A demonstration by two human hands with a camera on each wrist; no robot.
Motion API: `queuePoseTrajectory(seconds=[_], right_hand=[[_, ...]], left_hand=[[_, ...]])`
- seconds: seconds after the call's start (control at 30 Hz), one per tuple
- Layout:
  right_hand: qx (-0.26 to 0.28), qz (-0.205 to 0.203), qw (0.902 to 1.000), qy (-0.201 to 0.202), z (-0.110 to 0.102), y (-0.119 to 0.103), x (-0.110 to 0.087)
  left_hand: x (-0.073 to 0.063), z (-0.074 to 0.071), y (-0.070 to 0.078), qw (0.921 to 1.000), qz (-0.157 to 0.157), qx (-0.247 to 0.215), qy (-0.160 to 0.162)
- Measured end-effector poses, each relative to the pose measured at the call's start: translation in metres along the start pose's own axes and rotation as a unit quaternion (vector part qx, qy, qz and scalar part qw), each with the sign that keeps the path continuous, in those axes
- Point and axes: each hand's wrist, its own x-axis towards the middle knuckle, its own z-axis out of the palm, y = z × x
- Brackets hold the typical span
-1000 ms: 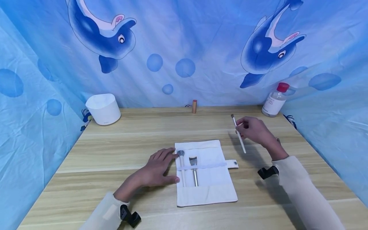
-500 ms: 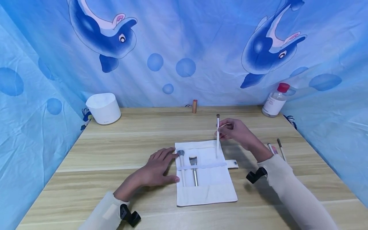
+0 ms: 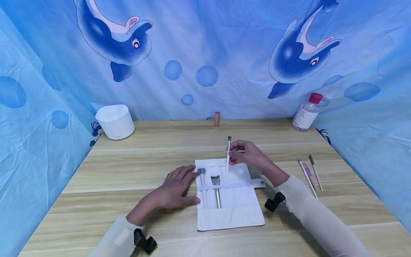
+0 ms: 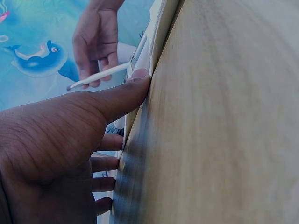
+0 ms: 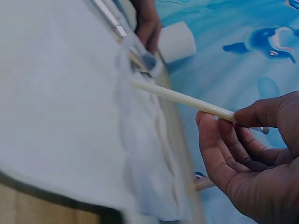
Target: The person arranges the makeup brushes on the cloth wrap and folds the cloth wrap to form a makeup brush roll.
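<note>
A white cloth brush roll (image 3: 240,216) lies unfolded on the table. Two makeup brushes sit under its elastic band (image 3: 237,185): a slim pale one (image 3: 204,189) at the left and a flat-headed silver one (image 3: 218,196) beside it. My right hand (image 3: 245,154) pinches a thin white makeup brush (image 3: 227,160) between thumb and fingers, dark tip up. In the right wrist view the lower end of that makeup brush (image 5: 187,99) meets the band; whether it is under it I cannot tell. My left hand (image 3: 176,187) rests at the roll's left edge, fingers extended, thumb touching the cloth.
Several more brushes (image 3: 316,175) lie on the table (image 3: 128,171) at the right. Along the back stand a white container (image 3: 116,123), a small brown tube (image 3: 217,119) and a clear bottle with a red cap (image 3: 306,113). A blue dolphin curtain (image 3: 237,43) encloses the table.
The right hand has carried the thin makeup brush leftward from the table's right side to over the roll, lowering its end toward the band. The left hand has stayed still.
</note>
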Motion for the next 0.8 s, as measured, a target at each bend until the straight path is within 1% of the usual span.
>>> queuePoseTrajectory(seconds=[0.27,0.47,0.63,0.8], right_hand=[[0.0,0.025,0.9994,-0.024,0.01,0.014,0.001],[0.001,0.052,0.9969,-0.058,0.014,0.014,-0.006],[0.0,0.055,0.9948,-0.085,0.014,0.013,-0.009],[-0.009,0.068,0.9916,-0.109,0.01,0.011,-0.007]], left_hand=[[0.0,0.0,0.0,1.0,0.002,0.002,-0.002],[0.001,0.0,0.001,1.0,-0.003,0.002,-0.004],[0.001,0.0,0.001,1.0,-0.004,0.003,-0.005],[0.001,0.0,0.001,1.0,-0.007,0.005,-0.005]])
